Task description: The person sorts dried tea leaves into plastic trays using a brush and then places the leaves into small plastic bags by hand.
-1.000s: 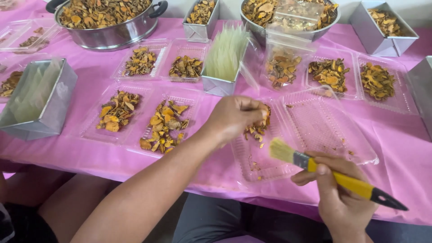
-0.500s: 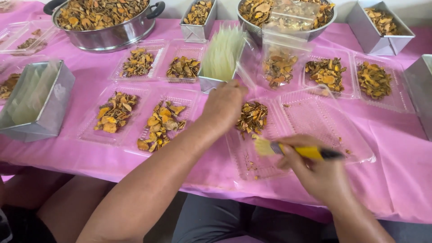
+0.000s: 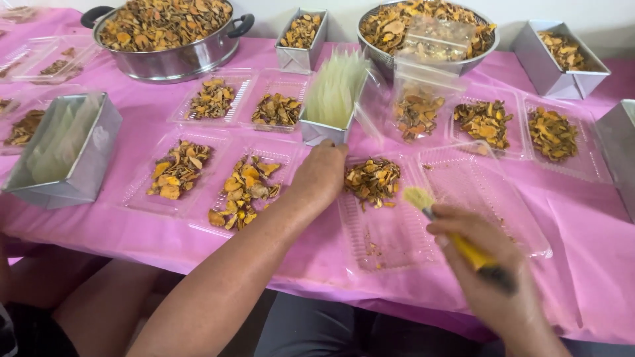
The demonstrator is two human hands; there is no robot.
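We note the right hand (image 3: 493,277) curled in a fist-like grip around the yellow handle of a small brush (image 3: 456,238). The brush's long axis runs diagonally: pale bristle tip pointing up and to the left, dark handle end down and to the right, past the hand. The bristles rest over the near-right part of an open clear plastic clamshell tray (image 3: 390,241), whose ribbed, transparent floor carries a few orange crumbs. The handle looks smooth and glossy; the bristles are soft and straw-coloured.

We record the left hand (image 3: 322,175) palm down, fingers loosely together, fingertips at the foot of a small metal box (image 3: 317,132) that holds upright translucent greenish sheets (image 3: 336,86). Just right of this hand, a pile of dried chips (image 3: 372,182), orange, brown and irregular, lies in the far part of the same tray. We cannot tell whether the hand pinches anything.

The pink tablecloth (image 3: 582,238) is thin and creased. Further clear trays hold similar chips. A steel pot (image 3: 169,56) and a steel bowl (image 3: 430,39), both heaped with chips, stand at the far edge.
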